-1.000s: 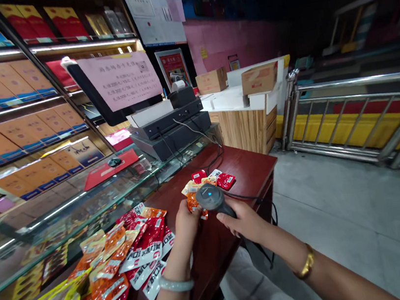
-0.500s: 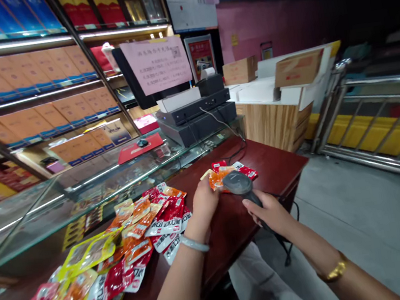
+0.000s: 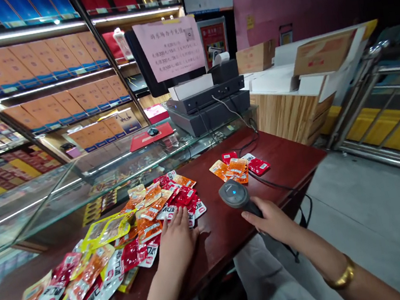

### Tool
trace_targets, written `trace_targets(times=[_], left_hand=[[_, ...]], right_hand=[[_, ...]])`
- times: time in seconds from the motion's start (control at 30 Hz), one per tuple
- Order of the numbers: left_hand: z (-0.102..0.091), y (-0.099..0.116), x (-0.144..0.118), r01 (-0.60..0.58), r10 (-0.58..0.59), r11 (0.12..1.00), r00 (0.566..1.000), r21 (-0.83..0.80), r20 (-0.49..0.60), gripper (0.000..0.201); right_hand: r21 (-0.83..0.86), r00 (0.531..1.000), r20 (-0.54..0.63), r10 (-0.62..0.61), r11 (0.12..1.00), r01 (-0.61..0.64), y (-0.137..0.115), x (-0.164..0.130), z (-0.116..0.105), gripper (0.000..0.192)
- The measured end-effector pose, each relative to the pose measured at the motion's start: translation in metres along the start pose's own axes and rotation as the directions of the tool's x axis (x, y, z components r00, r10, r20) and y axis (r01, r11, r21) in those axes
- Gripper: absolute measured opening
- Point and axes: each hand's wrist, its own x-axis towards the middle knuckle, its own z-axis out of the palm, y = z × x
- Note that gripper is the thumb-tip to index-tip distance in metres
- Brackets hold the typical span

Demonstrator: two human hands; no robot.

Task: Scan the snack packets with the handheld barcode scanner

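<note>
Red snack packets (image 3: 177, 200) under my flat, open left hand (image 3: 177, 237).
My right hand (image 3: 272, 217) grips the scanner (image 3: 234, 195); I should pick just one packet.

The grey handheld barcode scanner (image 3: 234, 195) has its handle hidden inside the right hand (image 3: 272, 219). The left hand (image 3: 176, 241) covers part of the red and white snack packets (image 3: 178, 203), whose print is too small to read. The pink paper notice (image 3: 170, 48) is also illegible.

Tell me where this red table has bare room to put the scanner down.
Bare wood lies between the big packet heap and the small packet cluster, ahead of the scanner. The table's far right corner is bare too, apart from a cable. The left half is crowded.
</note>
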Motion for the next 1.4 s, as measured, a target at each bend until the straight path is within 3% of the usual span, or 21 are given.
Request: trace_targets(times=[0.17, 0.33, 0.43, 0.57, 0.67, 0.77, 0.87, 1.0, 1.23, 1.4], left_hand=[[-0.014, -0.001, -0.007, 0.038, -0.041, 0.998, 0.997, -0.043, -0.06, 0.05], [0.001, -0.008, -0.007, 0.119, -0.111, 0.992, 0.976, 0.035, -0.187, 0.065], [0.01, -0.005, -0.009, 0.085, -0.081, 0.996, 0.97, 0.008, -0.231, 0.05], [0.009, 0.001, -0.013, 0.131, -0.16, 0.983, 0.953, -0.125, -0.257, 0.026], [0.007, 0.004, -0.015, 0.151, -0.225, 0.937, 0.95, -0.316, -0.215, 0.019], [0.008, 0.007, -0.015, 0.208, -0.324, 0.789, 0.941, -0.578, -0.103, 0.018], [0.009, 0.013, -0.01, 0.246, -0.399, 0.649, 0.916, -0.719, -0.046, 0.022], [0.005, 0.022, 0.0, 0.222, -0.423, 0.597, 0.904, -0.771, -0.067, 0.028], [-0.004, 0.028, 0.01, 0.219, -0.404, 0.593, 0.913, -0.775, -0.051, 0.03], [0.001, 0.047, 0.05, 0.193, -0.333, 0.5, 0.943, -0.844, 0.019, 0.026]], right_hand=[[-0.054, 1.0, 0.018, 0.009, 0.999, -0.008, -0.007, -0.004, 0.008, 0.034], [-0.04, 0.997, 0.075, 0.033, 0.999, -0.03, -0.011, -0.009, 0.015, 0.036], [-0.025, 0.997, 0.08, 0.023, 0.999, -0.021, -0.012, -0.013, 0.018, 0.034], [0.015, 0.996, 0.091, 0.002, 1.0, -0.003, -0.014, -0.018, 0.022, 0.035], [0.027, 0.995, 0.102, -0.007, 1.0, 0.005, -0.014, -0.019, 0.024, 0.034], [0.034, 0.996, 0.081, -0.024, 0.999, 0.022, -0.015, -0.018, 0.024, 0.036], [0.045, 0.998, 0.034, -0.045, 0.998, 0.043, -0.016, -0.017, 0.024, 0.034], [0.067, 0.996, -0.016, -0.086, 0.994, 0.087, -0.018, -0.016, 0.021, 0.027], [0.091, 0.998, 0.003, -0.061, 0.994, 0.06, -0.019, -0.017, 0.014, 0.03], [0.111, 0.998, -0.065, -0.024, 0.993, 0.032, -0.01, -0.018, 0.011, 0.033]])
